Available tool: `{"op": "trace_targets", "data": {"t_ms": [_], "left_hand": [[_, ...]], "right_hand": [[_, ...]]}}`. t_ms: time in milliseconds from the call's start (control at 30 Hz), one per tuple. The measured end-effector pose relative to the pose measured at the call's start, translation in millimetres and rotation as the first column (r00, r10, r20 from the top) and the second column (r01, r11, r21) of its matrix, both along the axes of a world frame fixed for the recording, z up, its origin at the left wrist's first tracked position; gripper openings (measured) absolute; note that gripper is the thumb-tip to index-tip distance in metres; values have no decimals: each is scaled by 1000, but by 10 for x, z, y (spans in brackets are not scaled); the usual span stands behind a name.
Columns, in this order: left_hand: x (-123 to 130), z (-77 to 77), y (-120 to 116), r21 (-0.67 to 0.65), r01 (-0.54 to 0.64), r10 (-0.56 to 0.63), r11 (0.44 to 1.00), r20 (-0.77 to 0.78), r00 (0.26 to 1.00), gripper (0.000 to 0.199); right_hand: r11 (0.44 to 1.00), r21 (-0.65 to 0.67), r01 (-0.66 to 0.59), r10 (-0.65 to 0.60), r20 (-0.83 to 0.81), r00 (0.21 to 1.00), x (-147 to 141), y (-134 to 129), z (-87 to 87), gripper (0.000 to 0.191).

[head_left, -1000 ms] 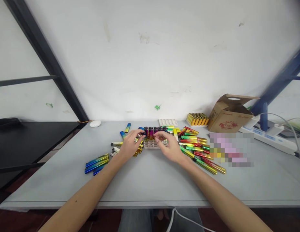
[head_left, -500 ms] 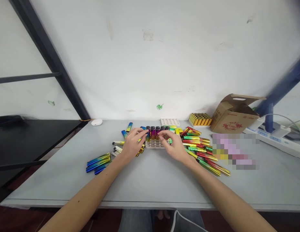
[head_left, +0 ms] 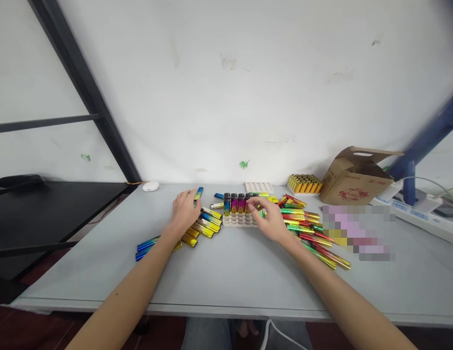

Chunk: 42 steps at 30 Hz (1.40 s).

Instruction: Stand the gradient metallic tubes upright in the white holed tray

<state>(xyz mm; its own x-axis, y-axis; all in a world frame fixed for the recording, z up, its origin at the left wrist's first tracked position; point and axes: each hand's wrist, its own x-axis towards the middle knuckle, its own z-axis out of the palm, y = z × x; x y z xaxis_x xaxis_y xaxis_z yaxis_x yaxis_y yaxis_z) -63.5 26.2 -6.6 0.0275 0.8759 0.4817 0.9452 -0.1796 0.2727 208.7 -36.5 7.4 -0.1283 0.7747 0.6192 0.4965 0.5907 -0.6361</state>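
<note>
The only view, worn on the head, looks forward and down over the grey flat desk (head_left: 219, 277).

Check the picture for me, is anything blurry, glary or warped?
Head view: light looks even and soft; the lighters in the tray look slightly soft, shiny foil lighters carry small highlights, wide-angle stretch seems to lean the dark post, and a pixelated patch hides something right of them.
</note>
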Motion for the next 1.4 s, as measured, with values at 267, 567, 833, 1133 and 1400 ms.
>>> {"op": "trace_targets", "data": {"t_ms": [267,567,833,1133,1400], "left_hand": [[-53,-95,71,-242,60,-78,969,-68,995,41],[52,-2,28,-127,12,-19,992,-57,998,24],[78,-4,22,-147,62,-53,987,64,997,34],[133,167,-92,252,103,-188,962,341,921,19],[624,341,-457,248,495,-380,833,906,185,30]], "right_hand": [[1000,-10,-10,10,36,999,2,-4,-5,15],[999,-20,27,-26,51,998,-6,2,-7,15],[1000,-4,17,-16,77,997,-17,-6,1,17],[999,31,43,-43,4,999,4,-9,19,16],[998,20,-52,55,-126,991,-182,-157,28,39]]}}
